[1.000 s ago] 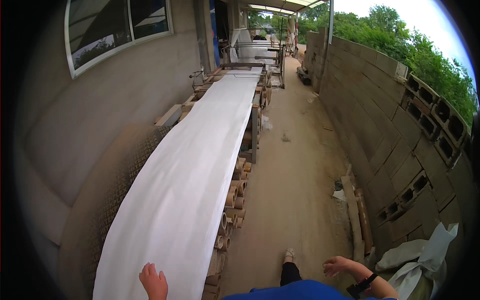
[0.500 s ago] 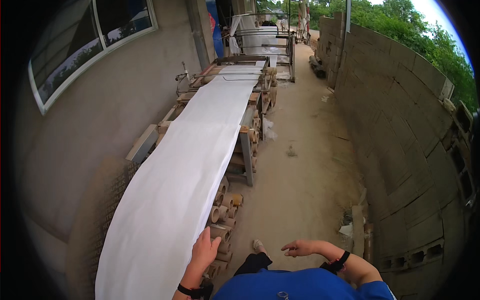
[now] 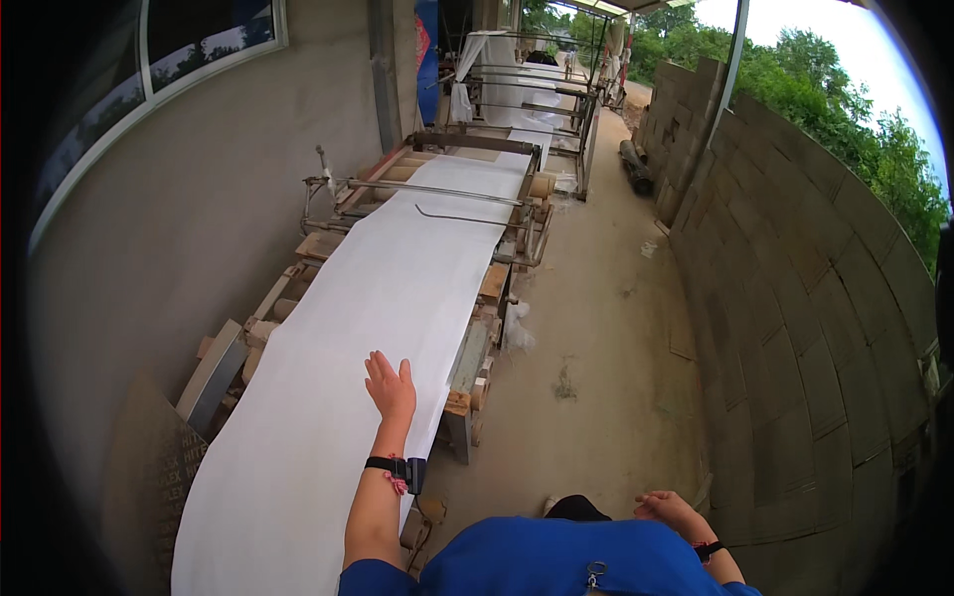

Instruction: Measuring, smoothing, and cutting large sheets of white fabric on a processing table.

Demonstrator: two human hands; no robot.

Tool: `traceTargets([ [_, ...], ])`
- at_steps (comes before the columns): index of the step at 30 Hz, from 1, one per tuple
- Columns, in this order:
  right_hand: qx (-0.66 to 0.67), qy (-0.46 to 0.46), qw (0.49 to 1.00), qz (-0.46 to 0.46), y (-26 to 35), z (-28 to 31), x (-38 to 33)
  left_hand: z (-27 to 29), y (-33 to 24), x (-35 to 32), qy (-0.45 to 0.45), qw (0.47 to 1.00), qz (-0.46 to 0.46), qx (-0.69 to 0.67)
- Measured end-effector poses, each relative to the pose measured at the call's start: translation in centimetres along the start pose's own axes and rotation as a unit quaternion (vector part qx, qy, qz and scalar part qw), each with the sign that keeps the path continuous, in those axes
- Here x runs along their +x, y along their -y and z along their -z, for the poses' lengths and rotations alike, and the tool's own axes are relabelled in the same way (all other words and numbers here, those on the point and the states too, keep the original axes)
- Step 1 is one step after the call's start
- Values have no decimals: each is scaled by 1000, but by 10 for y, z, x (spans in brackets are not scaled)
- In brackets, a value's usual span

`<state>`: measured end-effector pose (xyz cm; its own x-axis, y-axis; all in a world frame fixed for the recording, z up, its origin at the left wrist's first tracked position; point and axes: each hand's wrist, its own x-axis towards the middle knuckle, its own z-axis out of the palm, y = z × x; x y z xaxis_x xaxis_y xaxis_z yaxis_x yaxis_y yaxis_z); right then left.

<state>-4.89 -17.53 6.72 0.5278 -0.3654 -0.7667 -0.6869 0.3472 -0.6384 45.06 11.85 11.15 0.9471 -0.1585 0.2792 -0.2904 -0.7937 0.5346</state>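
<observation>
Lying lengthwise along a rack, the long, flat strip of smooth white sheet material (image 3: 328, 358) passes beneath the person's bare left hand (image 3: 392, 393), which has its palm down, fingers spread and released, grasping nothing. Whether that palm touches the sheet or sits just above it, I cannot tell. The bare right hand (image 3: 670, 510) is on the path side, well apart from the sheet, fingers loosely bent, not clenched, with nothing visible in it.

The step in hand looks like a light, flat-handed check of the sheet. Any next contact would probably call for a level palm and gentle pressure, since pinching might crease the material.

Crossing above the sheet toward its far end are a thin bent metal rod (image 3: 467, 218) and a straight grey metal bar (image 3: 432, 190); beyond them a dark brown roller (image 3: 472, 144) spans it, so a hand would have less freedom there. On the building side, a grey metal channel (image 3: 213, 370) juts beside the sheet's edge. On the path side, a raw wooden block (image 3: 458, 402) sits just beside its edge, near the forearm. Farther out on that side, the pale dirt path (image 3: 596, 338) gives walking room parallel to the sheet, as far as the grey block wall (image 3: 795, 308).
</observation>
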Motion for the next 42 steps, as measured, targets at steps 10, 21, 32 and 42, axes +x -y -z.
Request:
traceTargets([
  [10, -163, 35, 983, 78, 284, 28, 343, -101, 91, 56, -23, 955, 196, 219],
  [21, 46, 8, 963, 264, 680, -53, 534, -97, 81, 65, 18, 939, 248, 239],
  [32, -464, -115, 588, 653, 572, -119, 354, -94, 85, 64, -19, 945, 237, 223],
  [42, -505, -33, 484, 714, 435, -166, 365, -97, 84, 56, -26, 958, 191, 211],
])
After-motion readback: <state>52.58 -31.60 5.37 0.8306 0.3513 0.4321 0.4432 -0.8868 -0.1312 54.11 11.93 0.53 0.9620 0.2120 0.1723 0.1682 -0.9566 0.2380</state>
